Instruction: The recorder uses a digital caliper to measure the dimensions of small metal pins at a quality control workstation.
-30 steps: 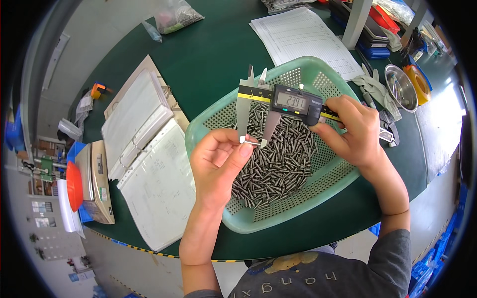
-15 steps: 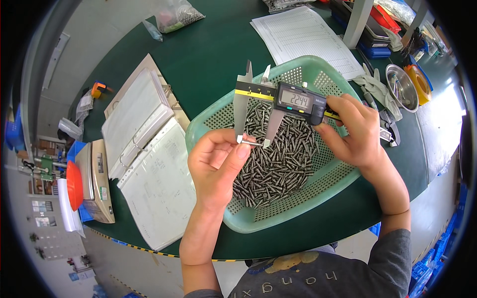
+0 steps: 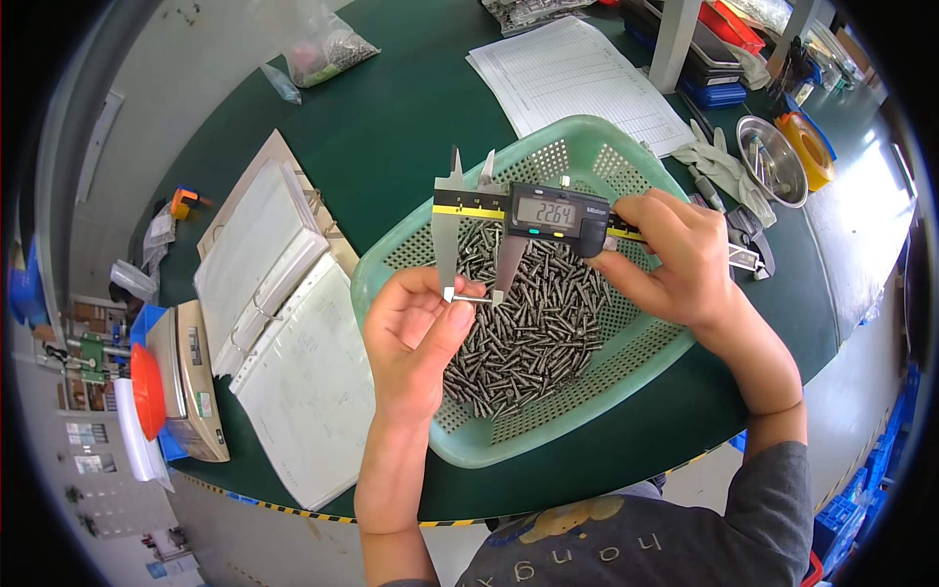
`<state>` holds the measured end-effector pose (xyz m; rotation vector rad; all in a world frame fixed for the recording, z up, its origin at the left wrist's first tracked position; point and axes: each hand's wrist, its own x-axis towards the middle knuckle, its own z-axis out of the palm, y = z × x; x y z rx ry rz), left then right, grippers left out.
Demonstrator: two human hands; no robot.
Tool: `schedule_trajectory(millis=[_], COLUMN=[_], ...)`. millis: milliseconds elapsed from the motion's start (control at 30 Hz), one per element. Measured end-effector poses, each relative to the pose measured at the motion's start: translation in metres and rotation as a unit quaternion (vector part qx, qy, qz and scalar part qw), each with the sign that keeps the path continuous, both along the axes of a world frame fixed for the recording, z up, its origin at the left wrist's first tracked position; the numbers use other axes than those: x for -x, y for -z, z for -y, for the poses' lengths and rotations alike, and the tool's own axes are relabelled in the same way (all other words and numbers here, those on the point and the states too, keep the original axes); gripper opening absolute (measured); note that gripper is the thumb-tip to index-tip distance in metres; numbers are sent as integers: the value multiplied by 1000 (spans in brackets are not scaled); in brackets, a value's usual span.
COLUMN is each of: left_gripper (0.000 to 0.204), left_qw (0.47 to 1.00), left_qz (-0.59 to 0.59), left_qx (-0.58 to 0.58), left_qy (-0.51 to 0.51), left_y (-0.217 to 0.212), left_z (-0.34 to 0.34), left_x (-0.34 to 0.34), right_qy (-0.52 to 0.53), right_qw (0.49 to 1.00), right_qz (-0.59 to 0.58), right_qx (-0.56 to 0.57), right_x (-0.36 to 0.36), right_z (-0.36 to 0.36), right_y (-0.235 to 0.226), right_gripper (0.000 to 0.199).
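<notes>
The left hand [image 3: 416,328] pinches a small screw [image 3: 471,298] lengthwise between the caliper [image 3: 533,217] jaws, so its length reads; the right hand [image 3: 675,259] grips the caliper body over the green basket [image 3: 626,367].

Pale green perforated basket [image 3: 626,367], silvery grey screws [image 3: 533,333], dark green table [image 3: 391,127], yellow-striped black caliper [image 3: 533,210].

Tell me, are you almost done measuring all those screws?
Nothing shows a finished pile. Right now the left hand holds one screw between the caliper jaws, which the right hand grips. The green basket is full of screws, so plenty seems left.
</notes>
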<state>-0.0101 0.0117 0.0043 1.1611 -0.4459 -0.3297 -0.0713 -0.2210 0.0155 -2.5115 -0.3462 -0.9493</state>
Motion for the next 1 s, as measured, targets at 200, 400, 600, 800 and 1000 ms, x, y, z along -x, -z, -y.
schedule_trajectory(millis=[200, 400, 600, 800, 1000], left_gripper=[11, 19, 17, 13, 19], left_qw=[989, 790, 709, 793, 981], left_qz=[30, 408, 447, 365, 35], left_qx=[-119, -415, -534, -479, -178], left_qy=[-87, -195, -116, -95, -63], left_y=[4, 14, 15, 15, 11], left_z=[5, 7, 16, 16, 4], left_x=[-3, -17, -12, -9, -6], right_qy=[22, 63, 55, 39, 10], right_qw=[999, 998, 998, 999, 1000], right_qz=[-17, 5, -3, 0, -10], right_qx=[36, -5, -15, -19, -23], right_x=[-1, -6, -3, -5, -2], right_z=[-4, 0, -1, 1, 0], right_y=[2, 8, 7, 8, 4], right_gripper=[29, 28, 29, 29, 30])
